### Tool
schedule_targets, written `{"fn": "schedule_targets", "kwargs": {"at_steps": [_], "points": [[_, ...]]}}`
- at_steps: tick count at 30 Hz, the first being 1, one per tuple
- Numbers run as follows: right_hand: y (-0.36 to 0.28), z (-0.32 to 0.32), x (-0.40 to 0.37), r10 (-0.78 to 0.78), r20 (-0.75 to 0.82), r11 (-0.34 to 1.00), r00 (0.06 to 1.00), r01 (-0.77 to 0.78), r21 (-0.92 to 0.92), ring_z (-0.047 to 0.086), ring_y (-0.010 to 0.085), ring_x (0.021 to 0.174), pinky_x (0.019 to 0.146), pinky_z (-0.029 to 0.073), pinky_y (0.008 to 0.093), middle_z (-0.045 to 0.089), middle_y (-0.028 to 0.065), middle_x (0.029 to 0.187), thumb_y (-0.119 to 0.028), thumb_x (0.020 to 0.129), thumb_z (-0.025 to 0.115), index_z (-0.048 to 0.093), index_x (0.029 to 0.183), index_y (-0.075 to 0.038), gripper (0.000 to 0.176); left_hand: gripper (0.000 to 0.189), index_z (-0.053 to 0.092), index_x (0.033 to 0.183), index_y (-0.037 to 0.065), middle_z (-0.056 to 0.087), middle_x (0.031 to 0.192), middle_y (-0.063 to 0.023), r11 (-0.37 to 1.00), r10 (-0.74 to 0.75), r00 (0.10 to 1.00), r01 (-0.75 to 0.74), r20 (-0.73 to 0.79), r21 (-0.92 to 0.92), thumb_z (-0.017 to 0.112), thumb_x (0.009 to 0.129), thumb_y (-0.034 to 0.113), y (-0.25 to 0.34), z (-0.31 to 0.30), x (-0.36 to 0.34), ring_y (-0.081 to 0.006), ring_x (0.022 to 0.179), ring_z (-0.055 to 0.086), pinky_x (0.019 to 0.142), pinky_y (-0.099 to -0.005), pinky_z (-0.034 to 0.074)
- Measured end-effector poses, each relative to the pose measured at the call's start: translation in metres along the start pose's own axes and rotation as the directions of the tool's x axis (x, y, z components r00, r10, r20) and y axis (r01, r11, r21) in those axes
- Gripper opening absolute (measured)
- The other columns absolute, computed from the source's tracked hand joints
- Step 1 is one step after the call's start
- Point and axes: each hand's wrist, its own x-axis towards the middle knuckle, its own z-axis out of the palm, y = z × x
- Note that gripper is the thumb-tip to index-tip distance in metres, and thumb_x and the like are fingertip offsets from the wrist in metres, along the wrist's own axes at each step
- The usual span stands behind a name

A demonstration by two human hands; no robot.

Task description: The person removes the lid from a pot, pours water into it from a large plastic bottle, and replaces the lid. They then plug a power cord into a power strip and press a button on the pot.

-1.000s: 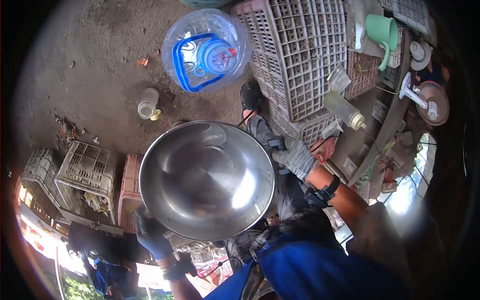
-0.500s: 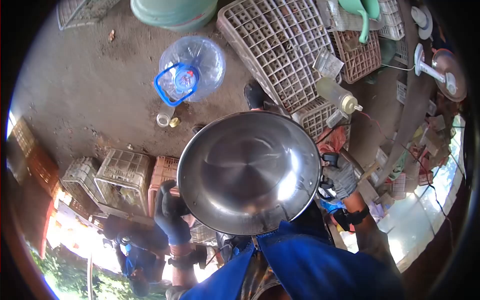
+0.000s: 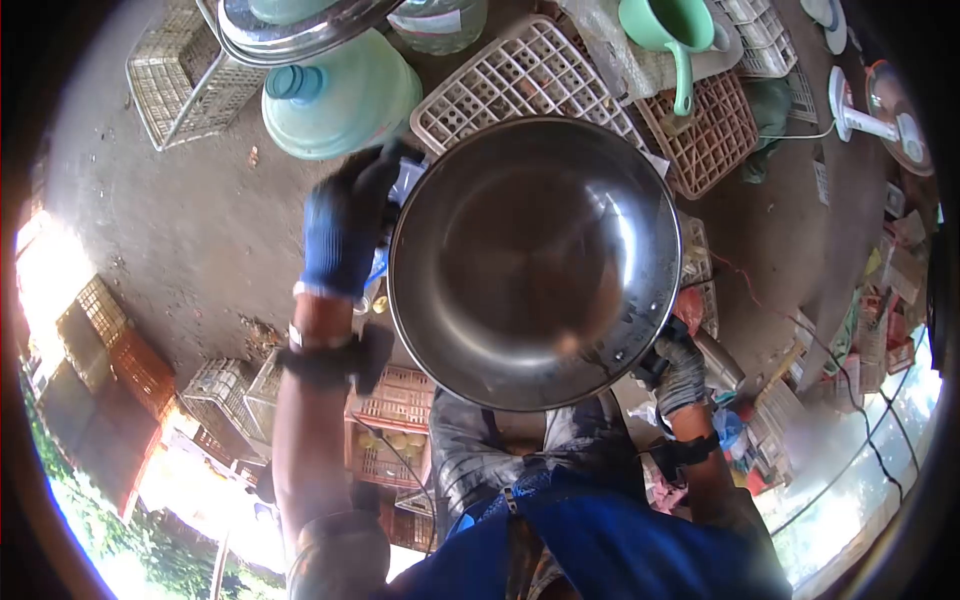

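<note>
A wide, shiny metal pan (image 3: 530, 265) fills the middle of the view, its inside facing the camera. My right hand (image 3: 675, 370), in a grey glove, is closed on the handle at the pan's lower right rim. My left hand (image 3: 365, 200), in a dark and blue glove, is at the pan's upper left edge; its fingers are blurred and partly dark, so their hold cannot be made out. Behind that hand a clear bottle with a blue handle (image 3: 378, 268) shows only in part.
A large greenish water bottle (image 3: 345, 100) stands beyond my left hand, near a metal lid (image 3: 300, 35). Plastic crates (image 3: 530, 75) lie past the pan, with a green dipper (image 3: 665, 25) on top. More crates (image 3: 390, 425) stand at lower left. Cables run at the right.
The pan has moved up and a little right in view. My left hand has risen from its lower left side to its upper left edge. The view has shifted, showing the lid and my legs.
</note>
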Motion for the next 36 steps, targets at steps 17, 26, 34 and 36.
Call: {"fn": "schedule_targets", "kwargs": {"at_steps": [17,26,34,36], "points": [[0.011,0.07,0.06,0.049,0.205,0.896,0.978,-0.133,0.424,0.064,0.0279,0.103,0.091,0.054,0.0482,0.065,0.0099,0.112,-0.007,0.082,0.073,0.058,0.123,-0.008,0.044,0.028,0.071,0.112,0.007,0.07,0.081,-0.0084,0.96,0.229,0.973,-0.22,0.028,-0.175,0.056,0.094,0.022,0.03,0.026,0.185,-0.0139,0.061,0.065,0.056,-0.0284,0.051],[0.033,0.052,0.087,-0.094,0.1,0.953,0.991,0.06,0.299,0.061,0.0227,0.109,0.082,0.054,0.0403,0.064,0.0038,0.12,-0.021,0.083,0.075,0.06,0.124,-0.012,0.044,0.031,0.067,0.12,0.005,0.071,0.088,-0.0136,0.841,0.536,0.844,-0.534,-0.003,-0.089,0.053,0.097,0.019,0.026,0.048,0.219,-0.0127,0.069,0.068,0.06,-0.0247,0.054],[0.029,0.052,0.089,-0.006,0.083,0.962,0.997,-0.017,0.273,0.062,0.0237,0.107,0.088,0.054,0.0497,0.065,0.0035,0.12,-0.019,0.084,0.073,0.061,0.124,-0.017,0.042,0.024,0.072,0.104,0.01,0.072,0.098,-0.0114,0.466,0.844,0.536,-0.752,0.021,0.466,0.053,0.094,0.021,0.038,0.051,0.22,-0.0298,0.089,0.067,0.076,-0.0391,0.052],[0.028,0.051,0.093,0.004,0.075,0.959,0.997,-0.025,0.283,0.063,0.0228,0.104,0.086,0.055,0.041,0.066,0.0055,0.115,-0.015,0.087,0.071,0.06,0.122,-0.013,0.037,0.025,0.072,0.101,0.011,0.071,0.1,-0.0128,0.727,0.528,0.847,-0.413,-0.063,0.548,0.052,0.093,0.022,0.035,0.04,0.205,-0.0306,0.089,0.068,0.072,-0.0401,0.053]]}}
